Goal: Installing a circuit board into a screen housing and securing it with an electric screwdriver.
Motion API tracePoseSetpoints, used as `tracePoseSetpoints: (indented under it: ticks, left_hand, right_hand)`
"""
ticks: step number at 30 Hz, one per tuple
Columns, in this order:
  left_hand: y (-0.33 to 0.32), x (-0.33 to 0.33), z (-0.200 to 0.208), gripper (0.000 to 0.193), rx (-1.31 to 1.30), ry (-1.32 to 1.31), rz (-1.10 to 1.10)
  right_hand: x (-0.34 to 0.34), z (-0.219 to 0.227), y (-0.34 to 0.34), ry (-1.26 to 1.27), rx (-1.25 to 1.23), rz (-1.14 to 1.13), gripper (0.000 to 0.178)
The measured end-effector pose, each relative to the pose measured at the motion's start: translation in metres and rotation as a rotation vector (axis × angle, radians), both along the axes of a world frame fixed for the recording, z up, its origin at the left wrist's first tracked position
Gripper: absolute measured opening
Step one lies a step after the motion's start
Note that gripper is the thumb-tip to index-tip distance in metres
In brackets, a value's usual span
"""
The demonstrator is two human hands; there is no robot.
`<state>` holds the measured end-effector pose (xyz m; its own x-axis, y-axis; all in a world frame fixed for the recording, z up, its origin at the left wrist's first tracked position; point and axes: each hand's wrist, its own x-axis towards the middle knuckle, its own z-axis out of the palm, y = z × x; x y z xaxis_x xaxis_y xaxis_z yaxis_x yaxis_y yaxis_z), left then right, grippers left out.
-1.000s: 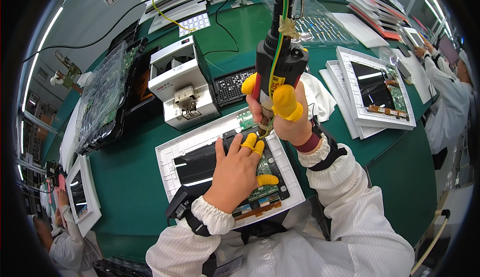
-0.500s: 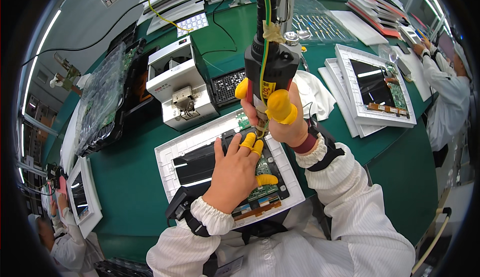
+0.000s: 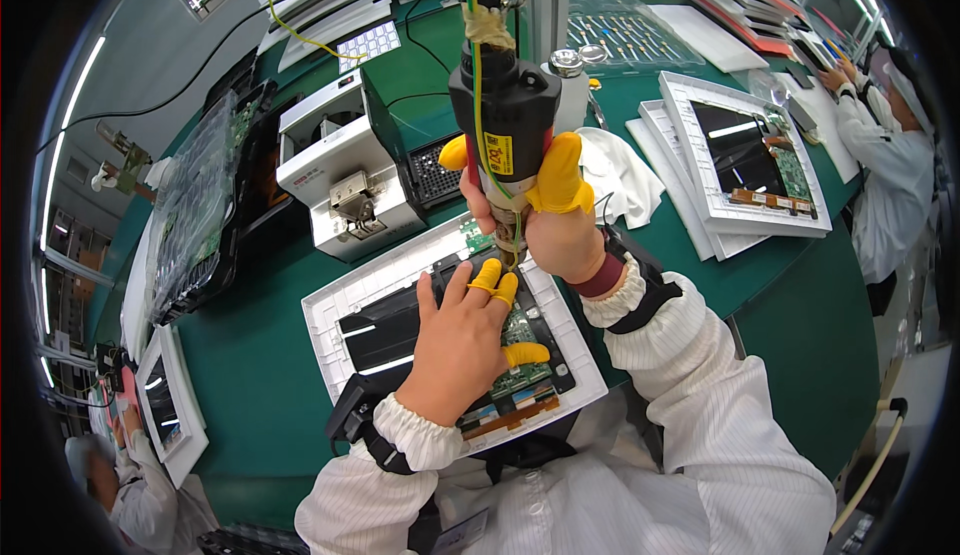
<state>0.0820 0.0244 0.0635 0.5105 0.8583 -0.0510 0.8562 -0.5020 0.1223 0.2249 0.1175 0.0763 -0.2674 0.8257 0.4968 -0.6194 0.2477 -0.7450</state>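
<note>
My right hand is closed round an electric screwdriver, black and red, hanging upright from a cable. Its tip reaches down to the upper edge of a black panel inside a white frame. Flat on that panel rests my left hand, with fingers stretched out. Two of its fingertips lie right beside the tip, partly hiding the contact spot. Yellow finger cots cover some fingertips of both hands. A green circuit board shows beyond my left thumb, on the right part of the panel.
Behind the frame stands a white box-shaped device with a metal fitting. Stacked white frames lie at the right, near a white cloth. A black tray of boards under clear plastic leans at the left. Co-workers sit at both sides.
The screwdriver's upper body has swung slightly left, with my right hand following, while its tip stays at the panel's upper edge. My left hand keeps its place. The whole view has shifted a little.
</note>
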Motion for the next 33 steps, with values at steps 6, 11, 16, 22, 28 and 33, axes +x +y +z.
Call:
tracePoseSetpoints:
  ticks: [6,11,16,22,28,33]
  left_hand:
    - [0.000,0.000,-0.002,0.059,-0.002,-0.018,0.005]
    - [0.000,-0.001,-0.002,0.061,0.000,-0.013,0.009]
    - [0.001,0.000,-0.003,0.063,-0.004,-0.024,0.004]
    - [-0.002,-0.003,-0.004,0.062,0.015,-0.026,0.010]
    - [0.000,-0.001,-0.002,0.059,-0.020,-0.006,0.005]
    - [0.001,-0.003,-0.001,0.056,-0.026,-0.046,0.008]
  right_hand:
    - [0.004,0.007,-0.003,-0.184,0.095,-0.131,0.025]
    - [0.012,0.015,-0.007,-0.324,0.152,-0.139,0.024]
    - [0.012,0.010,-0.003,-0.353,0.225,-0.171,0.028]
    - [-0.002,0.011,-0.003,-0.170,0.190,-0.208,0.022]
    - [0.009,0.020,0.003,-0.300,0.186,-0.139,0.036]
    - [-0.007,0.054,0.012,-0.077,0.223,-0.152,0.044]
